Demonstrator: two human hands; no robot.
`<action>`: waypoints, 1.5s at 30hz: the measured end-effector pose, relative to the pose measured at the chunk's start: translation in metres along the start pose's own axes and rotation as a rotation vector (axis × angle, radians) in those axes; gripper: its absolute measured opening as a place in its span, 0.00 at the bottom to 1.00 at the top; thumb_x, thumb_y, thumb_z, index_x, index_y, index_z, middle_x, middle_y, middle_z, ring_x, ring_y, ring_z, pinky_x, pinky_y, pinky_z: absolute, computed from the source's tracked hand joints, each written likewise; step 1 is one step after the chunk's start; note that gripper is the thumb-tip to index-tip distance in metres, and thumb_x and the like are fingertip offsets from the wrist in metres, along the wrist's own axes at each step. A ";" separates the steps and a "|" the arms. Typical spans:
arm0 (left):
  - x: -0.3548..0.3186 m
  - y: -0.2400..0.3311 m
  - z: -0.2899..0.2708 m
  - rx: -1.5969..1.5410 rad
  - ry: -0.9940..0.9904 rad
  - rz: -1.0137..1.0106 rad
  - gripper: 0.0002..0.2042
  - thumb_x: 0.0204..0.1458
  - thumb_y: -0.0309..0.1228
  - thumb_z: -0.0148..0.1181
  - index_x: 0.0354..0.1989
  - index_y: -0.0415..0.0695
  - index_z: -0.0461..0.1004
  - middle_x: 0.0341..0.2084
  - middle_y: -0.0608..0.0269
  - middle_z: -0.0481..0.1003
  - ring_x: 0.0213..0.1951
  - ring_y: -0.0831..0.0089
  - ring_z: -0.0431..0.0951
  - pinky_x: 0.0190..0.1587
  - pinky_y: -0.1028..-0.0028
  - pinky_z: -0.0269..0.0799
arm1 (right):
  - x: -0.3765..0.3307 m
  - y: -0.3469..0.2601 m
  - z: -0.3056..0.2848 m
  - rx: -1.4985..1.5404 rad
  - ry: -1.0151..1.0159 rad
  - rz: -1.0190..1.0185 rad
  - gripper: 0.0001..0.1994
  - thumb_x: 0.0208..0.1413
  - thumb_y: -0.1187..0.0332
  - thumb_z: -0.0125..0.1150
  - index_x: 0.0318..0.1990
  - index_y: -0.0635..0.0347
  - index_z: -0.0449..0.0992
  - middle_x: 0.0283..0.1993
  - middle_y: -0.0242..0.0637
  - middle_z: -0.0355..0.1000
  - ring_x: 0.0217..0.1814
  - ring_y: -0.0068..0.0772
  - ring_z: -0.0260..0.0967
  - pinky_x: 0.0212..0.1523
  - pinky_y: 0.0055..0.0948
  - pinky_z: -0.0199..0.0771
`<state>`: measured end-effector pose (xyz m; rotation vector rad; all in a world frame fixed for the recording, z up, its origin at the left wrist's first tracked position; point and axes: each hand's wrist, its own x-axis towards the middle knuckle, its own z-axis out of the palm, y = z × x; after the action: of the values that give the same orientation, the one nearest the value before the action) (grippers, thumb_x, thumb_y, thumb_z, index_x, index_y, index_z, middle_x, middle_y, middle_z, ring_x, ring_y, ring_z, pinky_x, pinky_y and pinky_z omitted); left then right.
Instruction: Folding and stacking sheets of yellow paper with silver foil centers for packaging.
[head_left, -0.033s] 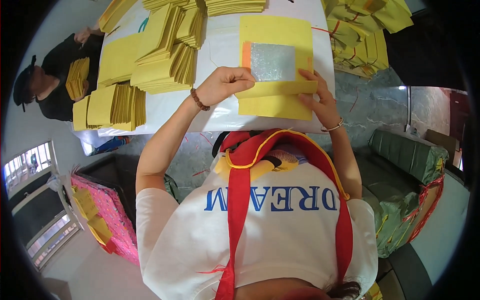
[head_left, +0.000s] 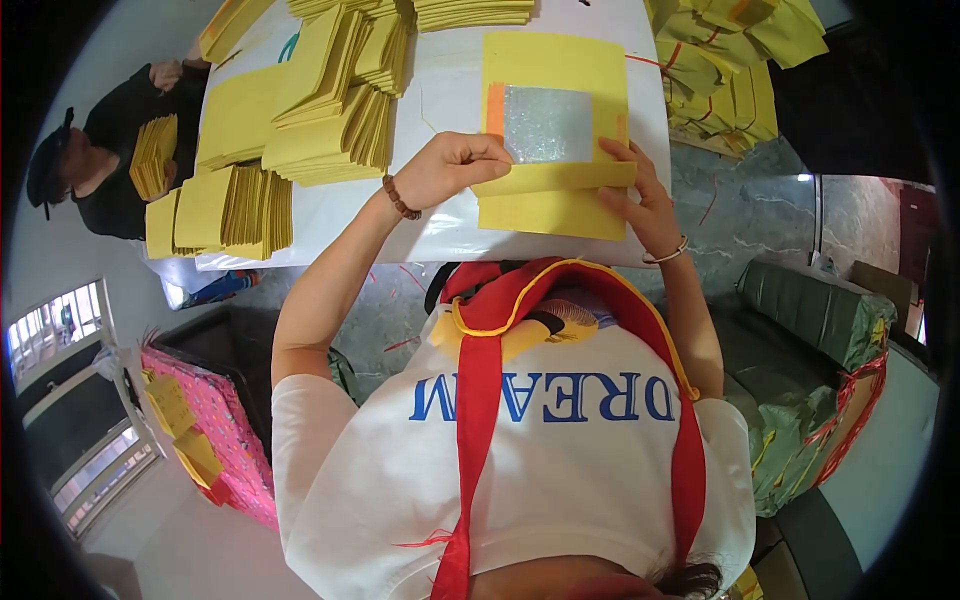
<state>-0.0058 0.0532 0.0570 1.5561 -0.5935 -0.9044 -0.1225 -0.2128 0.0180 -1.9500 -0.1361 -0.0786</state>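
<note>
A yellow paper sheet [head_left: 555, 60] lies at the table's near right part. On it is a shiny silver rectangle [head_left: 547, 122] with an orange strip [head_left: 495, 108] along its left side. A raised yellow fold [head_left: 565, 178] runs across the paper just below the silver patch, and more yellow paper shows on the near side of it. My left hand [head_left: 458, 165] is closed, pinching the fold's left end between thumb and fingers. At the right end, my right hand [head_left: 645, 205] grips the fold, fingers on the far side and thumb on the near side.
Stacks of folded yellow paper [head_left: 325, 130] fill the left of the white table [head_left: 440, 85]. Tied yellow bundles [head_left: 715, 80] stand past its right edge. Another person [head_left: 110, 180] at the far left holds a yellow stack. Green wrapped packages [head_left: 815, 310] lie at the right.
</note>
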 end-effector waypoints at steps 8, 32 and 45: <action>0.007 -0.006 -0.008 0.032 -0.088 0.022 0.08 0.52 0.29 0.53 0.33 0.37 0.74 0.25 0.73 0.71 0.30 0.87 0.67 0.34 0.83 0.63 | -0.001 0.003 0.002 0.065 0.028 0.011 0.17 0.44 0.70 0.61 0.46 0.56 0.74 0.61 0.33 0.61 0.68 0.43 0.43 0.65 0.37 0.42; -0.017 0.025 0.019 0.936 -0.071 0.563 0.20 0.47 0.25 0.56 0.51 0.48 0.67 0.45 0.53 0.69 0.35 0.64 0.72 0.39 0.70 0.69 | 0.001 -0.002 0.005 0.091 0.057 0.052 0.12 0.50 0.71 0.58 0.43 0.59 0.75 0.60 0.32 0.62 0.66 0.37 0.48 0.63 0.32 0.49; -0.024 0.020 0.019 1.146 -0.204 0.571 0.27 0.36 0.31 0.65 0.50 0.47 0.67 0.50 0.56 0.65 0.48 0.58 0.67 0.49 0.65 0.68 | 0.001 -0.002 0.002 0.054 0.029 0.050 0.12 0.53 0.73 0.55 0.45 0.62 0.72 0.60 0.34 0.61 0.64 0.31 0.52 0.62 0.29 0.50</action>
<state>-0.0327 0.0573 0.0812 2.0770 -1.8065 -0.2282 -0.1214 -0.2106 0.0193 -1.8964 -0.0696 -0.0690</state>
